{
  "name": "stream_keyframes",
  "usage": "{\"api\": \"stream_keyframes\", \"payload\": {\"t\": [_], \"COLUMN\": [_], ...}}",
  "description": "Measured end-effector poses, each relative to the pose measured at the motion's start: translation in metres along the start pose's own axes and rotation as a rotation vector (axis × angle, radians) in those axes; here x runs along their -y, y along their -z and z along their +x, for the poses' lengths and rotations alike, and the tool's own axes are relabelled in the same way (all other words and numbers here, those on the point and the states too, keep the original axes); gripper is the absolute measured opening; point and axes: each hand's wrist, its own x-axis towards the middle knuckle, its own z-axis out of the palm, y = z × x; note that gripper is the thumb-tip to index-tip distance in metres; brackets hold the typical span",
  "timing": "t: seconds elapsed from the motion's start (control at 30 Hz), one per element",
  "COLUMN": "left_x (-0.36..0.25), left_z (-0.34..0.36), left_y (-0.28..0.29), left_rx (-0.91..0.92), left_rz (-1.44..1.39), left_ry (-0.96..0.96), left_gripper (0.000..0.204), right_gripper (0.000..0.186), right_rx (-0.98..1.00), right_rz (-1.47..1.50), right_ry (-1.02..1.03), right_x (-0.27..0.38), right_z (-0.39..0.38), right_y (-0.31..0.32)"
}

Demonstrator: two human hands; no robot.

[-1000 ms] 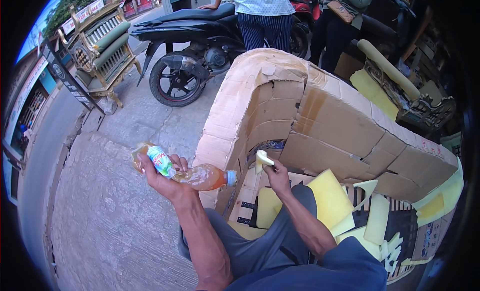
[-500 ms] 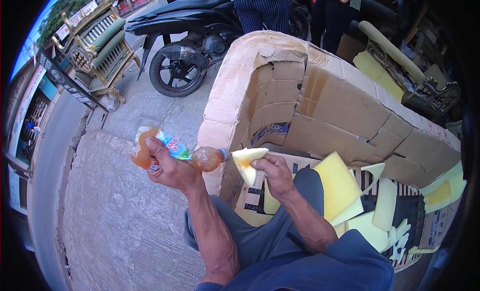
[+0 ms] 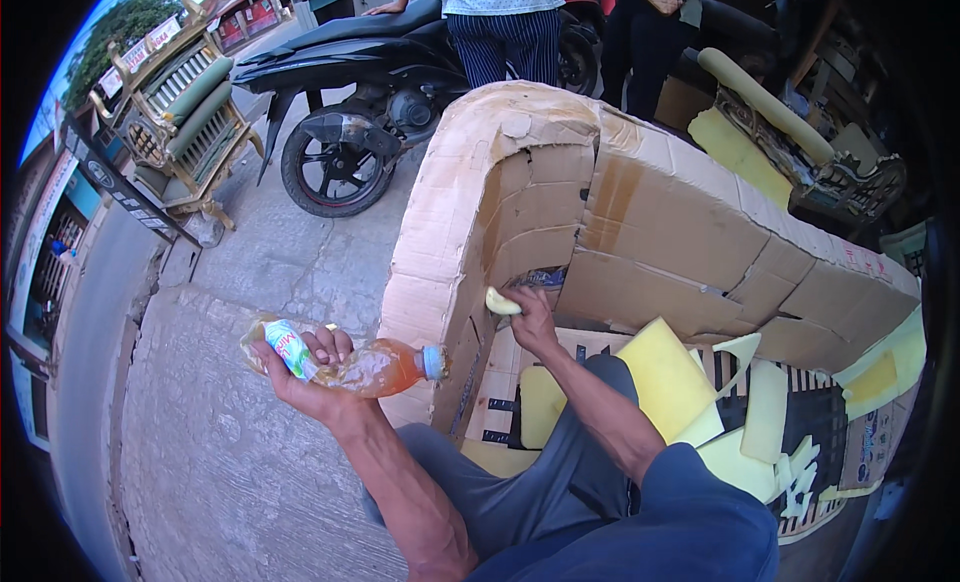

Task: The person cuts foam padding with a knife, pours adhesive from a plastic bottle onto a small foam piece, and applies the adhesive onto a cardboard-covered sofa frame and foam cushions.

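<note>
Head view, left hand (image 3: 305, 377) fingers round bottle (image 3: 345, 362), right hand (image 3: 530, 317) pinching foam scrap (image 3: 502, 302) at cardboard edge (image 3: 470, 312), pavement (image 3: 230, 462) open left.

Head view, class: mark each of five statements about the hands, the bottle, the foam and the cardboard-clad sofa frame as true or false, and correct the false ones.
1. The left hand holds a clear plastic bottle of orange liquid lying on its side. True.
2. The bottle's grey cap points away from the cardboard. False: it points toward the brown cardboard-clad sofa frame.
3. The right hand presses a small pale yellow foam piece against the cardboard arm. True.
4. A bicycle stands behind the frame. False: it is a black scooter.
5. The yellow foam slabs lie out on the pavement. False: they lie on the frame's seat.
</note>
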Motion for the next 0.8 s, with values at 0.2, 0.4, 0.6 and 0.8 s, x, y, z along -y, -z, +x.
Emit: {"api": "stream_keyframes", "payload": {"t": [0.2,0.4,0.6,0.8], "left_x": [0.000,-0.005,0.010,-0.009], "left_z": [-0.013,-0.008,-0.015,-0.008], "left_y": [-0.010,-0.002,-0.012,0.002], "left_rx": [0.051,0.043,0.086,0.107], "left_rz": [-0.035,-0.075,-0.050,0.032], "left_ry": [0.135,0.173,0.224,0.114], "left_gripper": [0.042,0.044,0.047,0.048], "right_gripper": [0.053,0.036,0.033,0.033], "right_rx": [-0.335,0.248,-0.374,0.538], "right_rz": [0.194,0.019,-0.043,0.251], "right_ry": [-0.247,-0.010,-0.131,-0.564], "right_x": [-0.039,-0.041,-0.053,-0.021], "right_z": [0.038,-0.054,0.019,-0.047], "right_y": [0.005,-0.018,-0.029,0.022]}}
